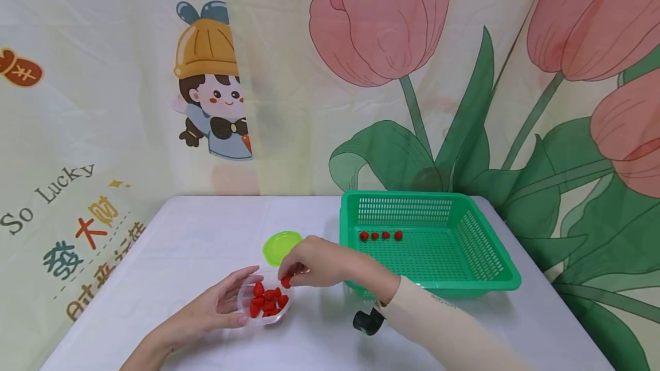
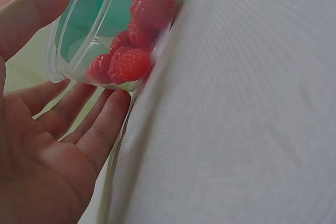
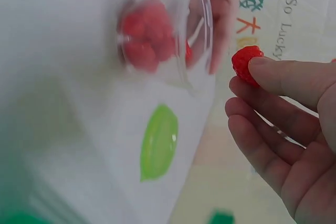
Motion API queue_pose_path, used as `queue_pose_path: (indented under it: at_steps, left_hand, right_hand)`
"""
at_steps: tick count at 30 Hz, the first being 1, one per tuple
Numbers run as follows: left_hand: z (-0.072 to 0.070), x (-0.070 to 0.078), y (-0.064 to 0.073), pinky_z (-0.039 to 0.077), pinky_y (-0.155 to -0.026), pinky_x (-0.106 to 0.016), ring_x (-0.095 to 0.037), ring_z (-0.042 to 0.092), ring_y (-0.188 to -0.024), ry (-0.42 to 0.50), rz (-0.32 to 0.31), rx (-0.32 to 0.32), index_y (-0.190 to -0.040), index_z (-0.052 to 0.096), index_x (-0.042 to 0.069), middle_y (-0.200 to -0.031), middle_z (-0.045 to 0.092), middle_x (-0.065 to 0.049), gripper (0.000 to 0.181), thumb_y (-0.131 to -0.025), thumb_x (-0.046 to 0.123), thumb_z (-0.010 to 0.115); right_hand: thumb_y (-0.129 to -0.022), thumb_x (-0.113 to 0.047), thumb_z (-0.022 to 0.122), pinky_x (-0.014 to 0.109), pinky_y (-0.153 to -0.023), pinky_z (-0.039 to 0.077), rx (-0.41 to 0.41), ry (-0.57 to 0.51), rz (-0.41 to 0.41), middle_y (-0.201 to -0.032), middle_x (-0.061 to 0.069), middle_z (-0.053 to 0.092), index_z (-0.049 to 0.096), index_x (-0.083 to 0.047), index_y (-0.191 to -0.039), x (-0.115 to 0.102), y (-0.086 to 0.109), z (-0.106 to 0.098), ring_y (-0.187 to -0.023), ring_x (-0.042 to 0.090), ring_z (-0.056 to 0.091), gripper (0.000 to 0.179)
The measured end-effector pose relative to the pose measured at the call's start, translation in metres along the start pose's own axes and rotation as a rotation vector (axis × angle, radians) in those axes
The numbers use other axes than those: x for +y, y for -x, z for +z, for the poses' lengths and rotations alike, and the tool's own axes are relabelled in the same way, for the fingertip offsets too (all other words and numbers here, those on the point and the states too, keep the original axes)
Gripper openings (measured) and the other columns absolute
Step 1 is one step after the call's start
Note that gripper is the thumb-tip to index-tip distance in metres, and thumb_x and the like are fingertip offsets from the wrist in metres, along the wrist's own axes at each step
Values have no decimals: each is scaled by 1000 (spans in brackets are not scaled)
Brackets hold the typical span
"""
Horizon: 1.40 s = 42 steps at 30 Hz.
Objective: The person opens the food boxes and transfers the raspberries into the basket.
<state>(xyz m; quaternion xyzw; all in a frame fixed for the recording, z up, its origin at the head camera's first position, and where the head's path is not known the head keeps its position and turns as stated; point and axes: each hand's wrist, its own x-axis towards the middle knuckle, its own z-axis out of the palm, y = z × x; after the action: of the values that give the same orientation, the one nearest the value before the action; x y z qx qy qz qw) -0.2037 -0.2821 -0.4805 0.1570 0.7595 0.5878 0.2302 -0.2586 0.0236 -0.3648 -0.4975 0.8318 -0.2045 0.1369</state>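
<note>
My left hand (image 1: 208, 309) holds a clear plastic cup (image 2: 79, 30) from its left side, thumb on one side and fingers on the other. Inside the cup lie several red raspberries (image 2: 129, 65). Over the cup's right rim is my right hand (image 1: 325, 262), pinching one raspberry (image 3: 245, 65) between thumb and index finger. In the right wrist view that raspberry is outside the cup, and the other fingers are loosely bent. Further right, a green plastic basket (image 1: 407, 287) has several raspberries (image 1: 399, 236) lined up in a row on its floor, toward the left.
A lime-green lid (image 1: 281, 246) lies on the white tablecloth (image 1: 216, 233) just behind the cup. My right forearm passes in front of the basket's near left corner, with a black device (image 1: 368, 322) beneath the wrist. A printed curtain (image 1: 289, 102) hangs behind the table.
</note>
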Motion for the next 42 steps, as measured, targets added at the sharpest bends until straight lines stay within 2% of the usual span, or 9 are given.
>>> queue_pose_path:
  at_steps: [5,10,13,17,19,25,30,38,42]
  left_hand:
    - [0,0,-2,50,-106,-21,-46,22,-159,-9,-18,12,-167,29,28,-172,29,-14,85,-98,16,76]
    - [0,-1,-1,49,-105,-18,-47,21,-160,-11,-4,13,-166,30,28,-172,28,-14,85,-97,13,76]
    - [0,-1,0,50,-104,-18,-48,22,-159,-17,-1,16,-167,30,27,-172,28,-15,85,-97,14,76]
    - [-1,-1,2,50,-105,-19,-48,23,-158,-14,-2,15,-167,30,28,-173,27,-15,85,-97,13,76]
    - [-1,-2,2,49,-105,-19,-49,23,-158,-11,4,13,-167,29,28,-173,26,-15,85,-97,12,76]
    - [-1,-2,3,49,-105,-18,-49,23,-158,-7,16,8,-167,29,27,-173,26,-16,85,-98,10,75]
    - [0,-1,3,51,-104,-21,-48,30,-156,2,17,2,-167,29,27,-172,27,-17,84,-98,10,74]
    - [1,0,-1,51,-107,-24,-47,25,-158,-8,-11,13,-167,28,27,-172,28,-16,85,-98,15,76]
    - [0,-1,-1,52,-105,-23,-47,27,-157,-17,-2,15,-167,29,27,-172,29,-16,86,-97,14,77]
  right_hand:
    - [-100,-11,75,14,-85,54,36,-24,37,-97,-9,75,79,-11,-115,15,24,-29,-87,-2,66,16]
    - [-101,-10,73,20,-85,57,87,-39,87,-101,-5,77,79,-14,-116,41,50,-55,-89,1,68,16]
    - [-102,-8,71,25,-80,60,109,-43,111,-100,-4,77,79,-12,-116,57,66,-69,-83,5,70,17]
    - [-102,-9,70,28,-79,60,129,-8,142,-100,-5,77,78,-12,-117,79,84,-84,-82,7,71,17]
    - [-102,-8,70,28,-83,60,137,18,152,-103,-4,78,78,-12,-117,90,92,-89,-87,7,71,17]
    - [-102,-8,71,33,-90,61,142,54,211,-109,0,79,79,-10,-117,118,109,-96,-98,12,74,17]
    - [-103,-9,70,35,-89,61,127,63,283,-108,1,78,78,-9,-116,137,119,-96,-99,16,74,16]
    - [-102,-9,71,38,-87,61,105,104,388,-106,-1,78,79,-9,-114,165,129,-94,-95,14,71,15]
    - [-101,-8,71,37,-87,60,89,130,445,-106,-1,78,79,-7,-116,175,133,-93,-95,14,70,17]
